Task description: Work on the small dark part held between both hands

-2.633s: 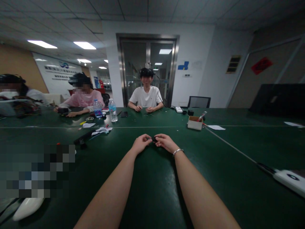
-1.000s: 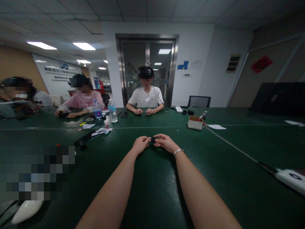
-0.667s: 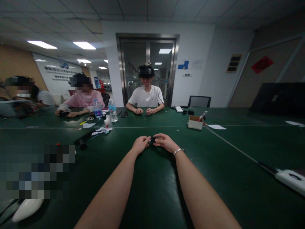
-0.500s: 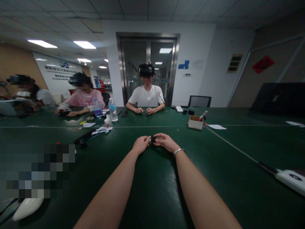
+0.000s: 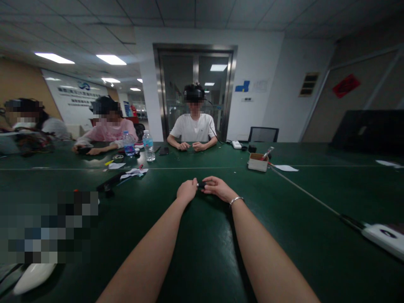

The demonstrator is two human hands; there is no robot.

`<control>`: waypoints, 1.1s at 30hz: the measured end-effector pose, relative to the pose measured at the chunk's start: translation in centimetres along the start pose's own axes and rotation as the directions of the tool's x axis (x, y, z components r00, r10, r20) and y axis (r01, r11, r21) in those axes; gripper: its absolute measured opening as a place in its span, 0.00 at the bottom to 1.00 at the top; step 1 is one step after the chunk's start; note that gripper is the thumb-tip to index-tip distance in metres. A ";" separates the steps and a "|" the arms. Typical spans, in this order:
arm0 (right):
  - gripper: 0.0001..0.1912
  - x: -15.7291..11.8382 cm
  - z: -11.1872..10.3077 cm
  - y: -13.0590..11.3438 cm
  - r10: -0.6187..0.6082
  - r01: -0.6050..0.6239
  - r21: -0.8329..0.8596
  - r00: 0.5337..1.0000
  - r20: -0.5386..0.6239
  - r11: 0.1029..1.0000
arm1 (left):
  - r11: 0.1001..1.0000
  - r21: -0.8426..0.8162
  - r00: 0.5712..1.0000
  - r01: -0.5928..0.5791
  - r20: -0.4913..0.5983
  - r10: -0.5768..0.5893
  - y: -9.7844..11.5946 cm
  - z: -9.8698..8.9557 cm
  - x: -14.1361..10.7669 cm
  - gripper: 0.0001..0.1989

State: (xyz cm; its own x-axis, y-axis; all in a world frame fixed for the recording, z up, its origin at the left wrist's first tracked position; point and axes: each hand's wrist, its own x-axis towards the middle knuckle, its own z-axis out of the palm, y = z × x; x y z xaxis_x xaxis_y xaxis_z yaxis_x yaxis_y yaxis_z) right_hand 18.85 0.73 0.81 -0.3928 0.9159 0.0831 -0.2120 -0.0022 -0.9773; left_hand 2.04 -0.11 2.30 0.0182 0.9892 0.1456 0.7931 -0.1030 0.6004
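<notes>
Over the middle of the green table, a small black object with a shiny metal-like end [image 5: 201, 184] lies level between my two hands. My left hand [image 5: 187, 191] is closed at the shiny end, its fingertips largely hidden behind the hand. The fingers of my right hand [image 5: 220, 189] pinch the black part from the other side, and that wrist wears a silver bracelet [image 5: 236, 201]. What kind of object it is, I cannot make out at this size.
Across the table [image 5: 202, 261] sits a person [image 5: 195, 128] in a white shirt; two more people sit at left. Bottles [image 5: 149, 146], papers [image 5: 134, 172] and a blurred-out patch stand left. At right are a small box [image 5: 258, 163] and a white device [image 5: 385, 237] with a cable.
My left hand has turned slightly around the shiny end, its fingers now more tucked in. My right hand keeps its pinch. The whole view has shifted a little.
</notes>
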 end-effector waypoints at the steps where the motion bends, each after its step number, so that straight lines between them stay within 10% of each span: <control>1: 0.17 0.0 0.0 0.0 0.002 -0.002 -0.001 1.000 0.001 1.000 | 1.000 0.008 1.000 0.004 -0.004 -0.004 0.0 0.0 -0.1 0.28; 12: 0.07 0.2 0.4 -0.2 0.050 -0.047 0.033 0.994 -0.099 0.998 | 0.977 -0.141 0.985 -0.161 -0.076 0.152 -1.6 0.9 0.1 0.20; 19: 0.02 0.5 0.4 -0.2 0.065 -0.057 0.060 0.988 -0.137 0.997 | 0.780 -0.508 0.929 -0.366 -0.147 0.341 -2.6 1.7 1.3 0.08; 27: 0.02 0.4 0.4 -0.1 0.057 -0.052 0.041 0.990 -0.131 0.998 | 0.758 -0.645 0.994 -0.099 -0.033 0.102 -2.6 1.7 1.6 0.15; 33: 0.02 0.3 0.4 -0.2 0.051 -0.047 0.032 0.992 -0.114 0.998 | 0.771 -0.613 0.985 -0.172 -0.084 0.153 -2.9 1.9 2.0 0.11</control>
State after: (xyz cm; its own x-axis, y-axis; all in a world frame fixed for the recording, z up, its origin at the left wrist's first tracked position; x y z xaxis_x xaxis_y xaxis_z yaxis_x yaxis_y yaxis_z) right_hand 18.45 0.84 1.11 -0.2980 0.9545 0.0106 -0.2216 -0.0584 -0.9734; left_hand 0.94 2.37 -0.62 0.0881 0.9494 0.3015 0.2348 -0.3140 0.9199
